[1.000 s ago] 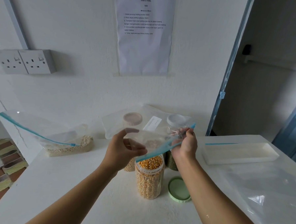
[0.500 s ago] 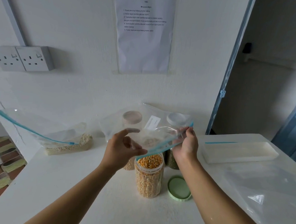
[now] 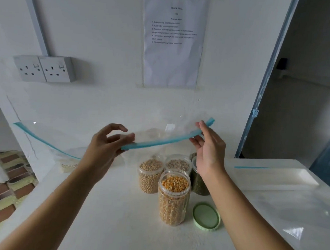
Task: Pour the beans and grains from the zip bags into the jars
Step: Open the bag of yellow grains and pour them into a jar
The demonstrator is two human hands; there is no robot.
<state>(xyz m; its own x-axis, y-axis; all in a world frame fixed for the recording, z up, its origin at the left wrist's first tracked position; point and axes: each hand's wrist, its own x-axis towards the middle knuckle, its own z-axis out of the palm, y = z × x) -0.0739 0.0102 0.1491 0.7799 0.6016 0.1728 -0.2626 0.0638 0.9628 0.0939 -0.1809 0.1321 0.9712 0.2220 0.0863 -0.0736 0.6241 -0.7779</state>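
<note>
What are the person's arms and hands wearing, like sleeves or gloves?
Nothing that shows. The left arm and right arm are bare to the picture's edge, with no sleeves. The left hand and right hand have no gloves, rings or watch in view.

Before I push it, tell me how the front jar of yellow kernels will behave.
Probably heavy: the front jar is nearly full. Tall and narrow, so it may tip if pushed high. Open-mouthed, green lid beside it, so tipping would likely spill.
</note>
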